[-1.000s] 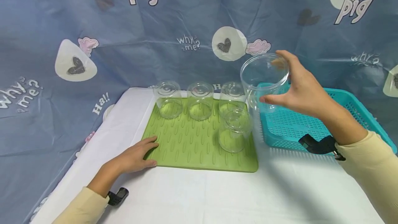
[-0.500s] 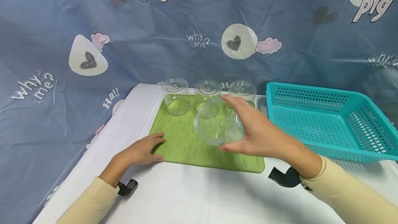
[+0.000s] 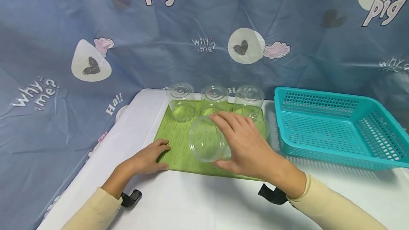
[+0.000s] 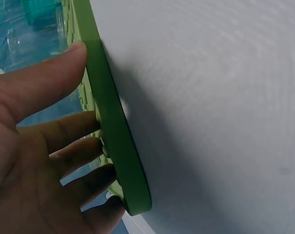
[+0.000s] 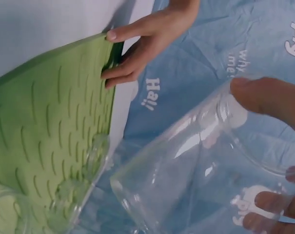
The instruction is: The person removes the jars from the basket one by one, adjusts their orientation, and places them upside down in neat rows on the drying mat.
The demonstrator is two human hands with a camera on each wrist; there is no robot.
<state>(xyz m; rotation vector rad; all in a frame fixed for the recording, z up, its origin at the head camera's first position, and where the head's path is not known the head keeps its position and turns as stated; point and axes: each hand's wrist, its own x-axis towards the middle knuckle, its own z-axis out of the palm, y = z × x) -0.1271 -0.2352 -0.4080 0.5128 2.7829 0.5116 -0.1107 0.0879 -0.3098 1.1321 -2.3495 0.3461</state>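
My right hand (image 3: pixel 247 144) grips a clear plastic cup (image 3: pixel 206 139) above the green ribbed mat (image 3: pixel 177 139). The cup is tipped onto its side, a round ringed end toward the left in the head view. Thumb and fingers span the cup (image 5: pixel 181 156) in the right wrist view. My left hand (image 3: pixel 145 159) rests at the mat's left edge, fingertips over it and thumb spread apart. Three clear cups, the left one (image 3: pixel 181 102), the middle one (image 3: pixel 214 98) and the right one (image 3: pixel 249 98), line the mat's back. Another clear cup (image 3: pixel 262 123) is partly hidden behind my right hand.
A turquoise slotted basket (image 3: pixel 319 130) stands right of the mat on the white tablecloth (image 3: pixel 191 201). A blue printed cloth (image 3: pixel 179 59) hangs behind everything. Both wrists wear black camera mounts.
My right hand has brought the cup left and down from beside the basket to over the mat, tipping it sideways. The left hand stays at the mat's edge. The head view has shifted slightly.
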